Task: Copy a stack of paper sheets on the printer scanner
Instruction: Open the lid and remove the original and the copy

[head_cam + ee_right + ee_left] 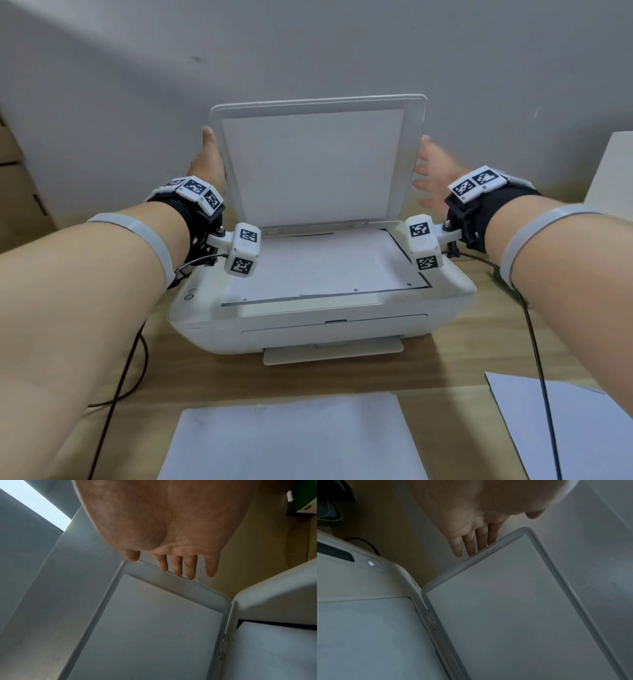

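The white plastic scanner lid (317, 164) stands raised between the hands, left hand (208, 161) flat-fingered on its left edge, right hand (436, 168) spread just beside its right edge, white paper sheet (322, 263) on the glass below.

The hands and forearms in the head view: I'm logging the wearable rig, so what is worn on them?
Bare forearms, no sleeves. Each wrist carries a black strap with white blocks printed with black-and-white square markers, near the left hand and right hand. A pale grey band circles each forearm, and thin black cables trail from both wrists.
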Demonstrator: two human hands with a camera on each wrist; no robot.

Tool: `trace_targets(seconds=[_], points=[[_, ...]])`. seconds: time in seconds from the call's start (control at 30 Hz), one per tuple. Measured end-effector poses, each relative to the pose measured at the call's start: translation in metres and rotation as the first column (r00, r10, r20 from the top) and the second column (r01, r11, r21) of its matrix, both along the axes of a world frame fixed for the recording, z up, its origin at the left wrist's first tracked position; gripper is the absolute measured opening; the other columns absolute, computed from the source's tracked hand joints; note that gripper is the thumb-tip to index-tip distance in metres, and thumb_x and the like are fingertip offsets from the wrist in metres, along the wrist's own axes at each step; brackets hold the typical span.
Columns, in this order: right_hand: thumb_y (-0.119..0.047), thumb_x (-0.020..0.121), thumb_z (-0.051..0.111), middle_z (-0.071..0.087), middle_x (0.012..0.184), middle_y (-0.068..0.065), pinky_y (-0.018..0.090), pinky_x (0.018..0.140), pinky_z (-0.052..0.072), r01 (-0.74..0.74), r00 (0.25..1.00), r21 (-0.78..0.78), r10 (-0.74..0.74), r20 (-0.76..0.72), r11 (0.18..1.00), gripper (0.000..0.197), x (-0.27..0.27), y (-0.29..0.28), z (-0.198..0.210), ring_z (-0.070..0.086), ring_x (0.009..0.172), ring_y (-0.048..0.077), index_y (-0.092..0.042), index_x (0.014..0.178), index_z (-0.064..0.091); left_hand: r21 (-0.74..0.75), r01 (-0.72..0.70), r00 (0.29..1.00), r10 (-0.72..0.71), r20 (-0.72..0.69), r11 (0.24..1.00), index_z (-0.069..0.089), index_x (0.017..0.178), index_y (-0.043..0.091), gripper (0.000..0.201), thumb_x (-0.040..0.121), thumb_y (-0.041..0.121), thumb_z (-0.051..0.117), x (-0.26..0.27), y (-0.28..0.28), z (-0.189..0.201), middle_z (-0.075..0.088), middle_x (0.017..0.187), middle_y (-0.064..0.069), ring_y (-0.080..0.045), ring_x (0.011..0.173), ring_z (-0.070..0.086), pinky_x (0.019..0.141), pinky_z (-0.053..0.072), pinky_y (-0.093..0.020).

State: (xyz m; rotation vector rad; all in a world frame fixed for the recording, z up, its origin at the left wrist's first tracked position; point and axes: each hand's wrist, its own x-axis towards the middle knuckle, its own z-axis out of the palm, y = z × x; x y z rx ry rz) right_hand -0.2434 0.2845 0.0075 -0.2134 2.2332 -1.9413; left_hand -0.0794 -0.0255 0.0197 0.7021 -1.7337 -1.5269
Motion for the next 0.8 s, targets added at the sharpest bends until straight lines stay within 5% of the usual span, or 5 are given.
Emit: trace_targets(seconds=[0.2,0.3,0.4,0.63,0.8], points=[[-0.077,0.075,0.034,0.042,0.15,-0.001,0.048,0.085,0.041,-0.016,0.999,0.132,0.021,-0.034,0.991,0.087,-0.013,-0.012,-0.014,0.045,0.13,0.027,-0.033,0.15,0.033,-0.027,0.003,0.996,-0.001,0.091,1.0,0.055,0.136,0.015,0.104,0.07,0.089,0.023,-0.021,0.004,-0.009,0.057,0.138,-0.011,-0.031,0.125,0.054,0.11,0.038,-0.047],[-0.074,0.081,0.035,0.037,0.154,-0.001,0.049,0.09,0.039,-0.032,0.999,0.15,0.038,-0.036,0.988,0.083,-0.018,-0.018,-0.017,0.039,0.137,0.031,-0.031,0.151,0.029,-0.063,-0.006,0.988,0.015,0.156,0.998,0.052,0.138,0.008,0.102,0.078,0.085,0.023,-0.028,0.003,-0.011,0.052,0.141,-0.015,-0.034,0.127,0.052,0.111,0.036,-0.045],[-0.07,0.085,0.035,0.036,0.155,0.001,0.055,0.105,0.035,-0.038,0.998,0.205,0.045,-0.032,0.978,0.081,-0.028,-0.025,-0.02,0.037,0.138,0.033,-0.026,0.152,0.028,-0.06,0.011,0.978,0.001,0.207,0.998,0.054,0.136,0.015,0.119,0.055,0.094,0.02,-0.045,-0.016,-0.019,0.057,0.137,-0.009,-0.031,0.124,0.054,0.11,0.036,-0.046],[-0.051,0.097,0.038,0.054,0.128,0.005,0.053,0.099,0.043,-0.113,0.993,0.332,0.12,-0.001,0.937,0.044,-0.01,-0.019,-0.024,0.053,0.119,0.025,-0.021,0.126,0.053,-0.099,0.021,0.936,0.015,0.352,0.995,0.05,0.139,0.011,0.094,0.08,0.079,0.023,-0.039,-0.009,-0.024,0.053,0.14,-0.015,-0.035,0.126,0.051,0.11,0.035,-0.049],[-0.051,0.095,0.049,0.062,0.121,0.006,0.033,0.069,0.051,-0.177,0.98,0.709,0.19,0.061,0.683,0.04,0.021,-0.008,-0.02,0.061,0.096,0.022,-0.022,0.119,0.063,-0.204,0.198,0.779,-0.027,0.626,0.959,0.057,0.122,0.007,0.059,0.097,0.056,0.036,-0.016,0.0,-0.038,0.057,0.127,-0.015,-0.032,0.1,0.058,0.074,0.047,-0.038]])
